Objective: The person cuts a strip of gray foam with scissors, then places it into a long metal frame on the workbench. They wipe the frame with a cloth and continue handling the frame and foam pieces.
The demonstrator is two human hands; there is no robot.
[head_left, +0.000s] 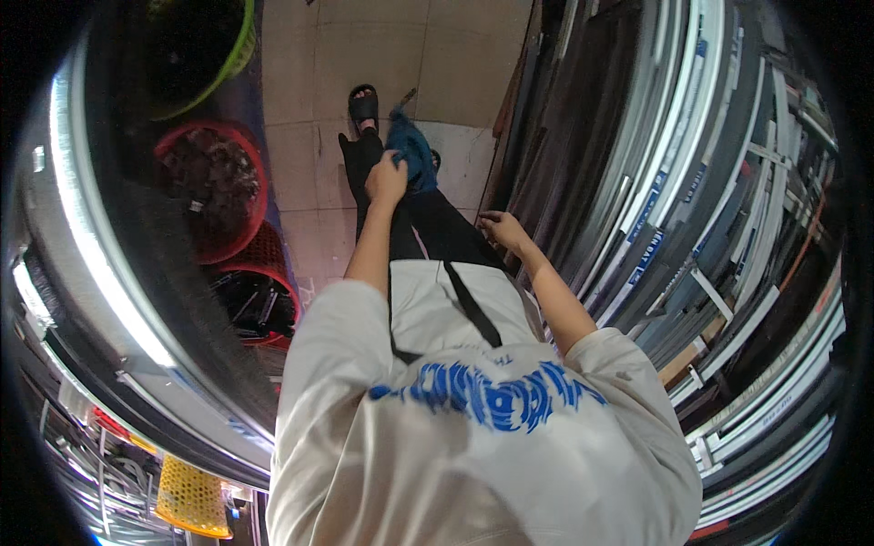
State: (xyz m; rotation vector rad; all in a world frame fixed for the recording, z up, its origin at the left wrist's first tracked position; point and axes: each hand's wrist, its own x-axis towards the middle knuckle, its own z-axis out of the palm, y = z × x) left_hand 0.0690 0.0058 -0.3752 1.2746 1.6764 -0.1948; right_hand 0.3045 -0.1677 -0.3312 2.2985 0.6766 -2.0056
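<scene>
My left hand (389, 179) is closed on a crumpled dark blue cloth (411, 153), which hangs in front of my legs above the tiled floor. A thin end of the cloth sticks up at its far side. Out to the right, my right hand (503, 227) hangs near my thigh with its fingers loosely curled. Nothing shows in it, though part of the fingers is hard to make out. It is nearest to the dark lengths of profile (555, 155) along the right side, apart from them.
At left stand a red basket of dark scraps (209, 187), another red basket (264, 296) and a green-rimmed tub (238, 56). A long metal-edged surface (105, 246) curves past them. Racks of long profiles (674, 200) line the right. A yellow basket (193, 496) is lower left.
</scene>
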